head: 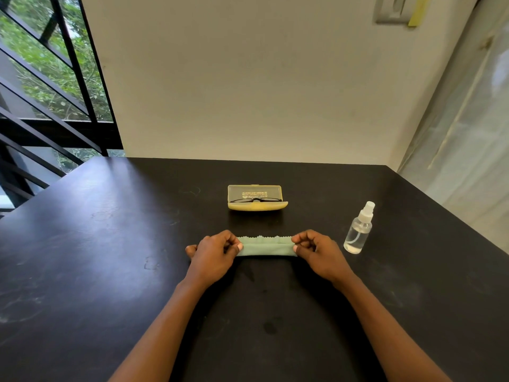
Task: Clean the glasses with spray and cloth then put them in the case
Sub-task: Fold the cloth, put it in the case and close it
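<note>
One cloth, one spray bottle, one case, one pair of glasses, two hands.

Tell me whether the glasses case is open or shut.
Open: the yellow case has its clear lid raised, with the glasses lying inside.

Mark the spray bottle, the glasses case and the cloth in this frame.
spray bottle (357, 232): head view, on the clear body below the white nozzle.
glasses case (257, 206): head view, on the yellow front wall of the open case.
cloth (265, 248): head view, on the green folded middle between the hands.
</note>
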`<state>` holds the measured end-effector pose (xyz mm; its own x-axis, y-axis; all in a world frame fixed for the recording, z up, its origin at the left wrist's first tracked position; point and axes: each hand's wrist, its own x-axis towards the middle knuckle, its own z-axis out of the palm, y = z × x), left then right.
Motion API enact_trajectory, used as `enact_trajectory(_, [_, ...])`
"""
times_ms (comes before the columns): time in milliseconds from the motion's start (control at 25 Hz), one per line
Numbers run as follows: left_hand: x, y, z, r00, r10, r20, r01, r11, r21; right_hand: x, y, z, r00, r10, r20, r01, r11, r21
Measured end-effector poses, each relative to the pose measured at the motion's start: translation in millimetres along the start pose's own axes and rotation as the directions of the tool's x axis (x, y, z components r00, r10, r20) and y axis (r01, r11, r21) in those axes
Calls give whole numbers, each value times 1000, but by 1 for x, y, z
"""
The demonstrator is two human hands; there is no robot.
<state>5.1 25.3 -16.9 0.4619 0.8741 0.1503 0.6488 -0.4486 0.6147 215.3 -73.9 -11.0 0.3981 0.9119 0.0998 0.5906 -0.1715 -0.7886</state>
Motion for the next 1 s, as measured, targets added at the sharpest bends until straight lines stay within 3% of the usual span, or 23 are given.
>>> enact_trajectory(240, [4,2,2,998,-45,-39,46,999,17,5,0,3,1000,20,-13,-20,1000,-13])
enact_trajectory(480, [2,5,3,995,-55,-83,54,998,-9,6,3,7,999,-25,-34,20,990,-140])
enact_trajectory(680, [-2,1,6,983,83,-162,-78,996,41,2,5,10,981,-175,-88,140,939,-313])
enact_trajectory(840, [-3,-1,2,967,253,-38,-247,962,117,-5,6,9,938,-346,5,323,873,-366])
enact_trajectory(1000, [-3,-7,-2,966,238,104,-255,944,211,-7,4,5,920,-367,138,388,804,-451])
